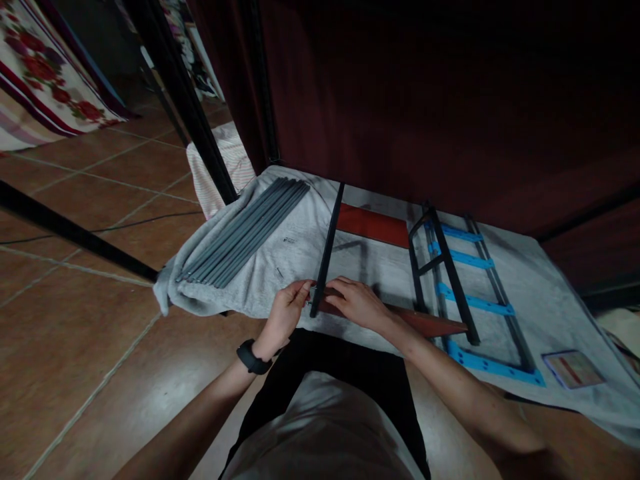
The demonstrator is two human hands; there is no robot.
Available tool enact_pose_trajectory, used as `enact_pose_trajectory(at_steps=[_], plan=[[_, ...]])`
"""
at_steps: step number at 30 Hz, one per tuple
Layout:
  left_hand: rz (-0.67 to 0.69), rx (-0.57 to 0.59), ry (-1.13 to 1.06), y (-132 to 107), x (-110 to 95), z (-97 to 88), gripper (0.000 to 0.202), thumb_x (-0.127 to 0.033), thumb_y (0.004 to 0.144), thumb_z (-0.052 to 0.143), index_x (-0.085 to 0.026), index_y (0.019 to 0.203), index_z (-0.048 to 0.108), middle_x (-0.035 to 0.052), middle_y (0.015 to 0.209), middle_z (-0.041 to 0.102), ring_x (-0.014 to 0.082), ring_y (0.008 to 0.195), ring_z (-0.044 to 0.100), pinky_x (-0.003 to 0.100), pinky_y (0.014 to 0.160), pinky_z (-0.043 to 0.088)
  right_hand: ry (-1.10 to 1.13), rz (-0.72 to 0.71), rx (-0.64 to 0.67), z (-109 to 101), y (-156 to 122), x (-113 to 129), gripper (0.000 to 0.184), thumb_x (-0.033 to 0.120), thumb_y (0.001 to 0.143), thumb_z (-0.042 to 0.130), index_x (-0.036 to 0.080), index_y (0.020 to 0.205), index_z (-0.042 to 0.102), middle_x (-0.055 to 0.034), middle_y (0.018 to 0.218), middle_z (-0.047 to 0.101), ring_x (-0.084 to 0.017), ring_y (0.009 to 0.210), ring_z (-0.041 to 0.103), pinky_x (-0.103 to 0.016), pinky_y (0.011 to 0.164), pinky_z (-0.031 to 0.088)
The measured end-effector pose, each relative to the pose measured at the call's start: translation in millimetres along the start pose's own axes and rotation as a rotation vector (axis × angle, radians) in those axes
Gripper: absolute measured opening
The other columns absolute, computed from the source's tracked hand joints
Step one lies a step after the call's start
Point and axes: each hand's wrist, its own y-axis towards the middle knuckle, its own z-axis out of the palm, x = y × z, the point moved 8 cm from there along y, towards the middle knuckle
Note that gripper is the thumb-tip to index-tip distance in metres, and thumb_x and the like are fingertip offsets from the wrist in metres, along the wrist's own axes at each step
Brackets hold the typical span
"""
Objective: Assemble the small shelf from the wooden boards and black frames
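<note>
My left hand point(289, 308) is closed in a pinch at the lower end of an upright black bar point(330, 243). A small shiny bit shows at its fingertips, too small to name. On the bar's other side, my right hand point(357, 303) grips a narrow reddish-brown board point(430, 323), its fingertips close to where board and bar meet. The board runs right to a black frame point(453, 273) with a crosspiece. A second, orange-red board point(373, 225) spans between bar and frame at the far side. A loose screw point(279, 273) lies left of the bar.
Several grey tubes point(250, 230) lie side by side on the grey cloth point(270, 293) at left. More small hardware point(289, 240) lies near them. Right of the frame is a rack with blue strips point(475, 305), then a phone point(573, 370). Black posts point(185, 100) rise at left.
</note>
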Motion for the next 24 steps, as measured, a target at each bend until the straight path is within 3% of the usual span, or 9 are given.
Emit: enact_pose_trajectory(at_steps=[6, 10, 15, 20, 24], plan=[[0.122, 0.024, -0.017, 0.8, -1.4, -0.4, 0.026, -0.032, 0.089, 0.059, -0.017, 0.102, 0.076, 0.0054, 0.086, 0.068, 0.0152, 0.075, 0.061, 0.027, 0.07, 0.049, 0.012, -0.01, -0.005, -2.6, 0.4, 1.1, 0.019, 0.023, 0.092, 0.058, 0.022, 0.109, 0.067, -0.0033, 0.104, 0.068, -0.017, 0.095, 0.064, -0.027, 0.08, 0.044], [0.228, 0.025, 0.066, -2.8, -9.3, -0.9, 0.026, -0.027, 0.091, 0.055, -0.02, 0.106, 0.075, 0.0052, 0.089, 0.068, 0.0156, 0.079, 0.063, 0.028, 0.076, 0.051, 0.007, -0.008, -0.015, -1.4, -0.2, 0.2, 0.019, 0.021, 0.092, 0.058, 0.022, 0.109, 0.067, -0.0034, 0.105, 0.068, -0.017, 0.096, 0.064, -0.027, 0.081, 0.044], [0.123, 0.039, -0.007, 0.1, -3.0, -1.4, 0.026, -0.032, 0.088, 0.06, -0.018, 0.103, 0.076, 0.0057, 0.087, 0.071, 0.0165, 0.077, 0.065, 0.029, 0.073, 0.053, 0.007, -0.044, 0.005, -0.3, -1.7, 1.1, 0.023, 0.02, 0.093, 0.057, 0.023, 0.114, 0.065, -0.0034, 0.107, 0.067, -0.017, 0.098, 0.063, -0.027, 0.084, 0.044], [0.008, 0.049, -0.247, 7.1, 10.4, 0.0, 0.031, -0.029, 0.078, 0.07, -0.016, 0.107, 0.07, 0.0036, 0.082, 0.072, 0.0147, 0.069, 0.065, 0.028, 0.07, 0.055, 0.054, -0.044, 0.006, -4.9, -2.0, 4.5, 0.023, 0.018, 0.093, 0.058, 0.022, 0.113, 0.067, -0.0026, 0.106, 0.068, -0.016, 0.098, 0.064, -0.027, 0.084, 0.044], [-0.012, 0.068, -0.273, 10.5, 13.9, -0.2, 0.019, -0.029, 0.075, 0.073, -0.015, 0.088, 0.069, 0.003, 0.075, 0.07, 0.014, 0.066, 0.065, 0.026, 0.067, 0.053, 0.069, -0.015, -0.012, -4.7, -1.9, 4.4, 0.022, 0.018, 0.091, 0.059, 0.023, 0.111, 0.068, -0.0023, 0.107, 0.069, -0.016, 0.098, 0.064, -0.027, 0.086, 0.045]])
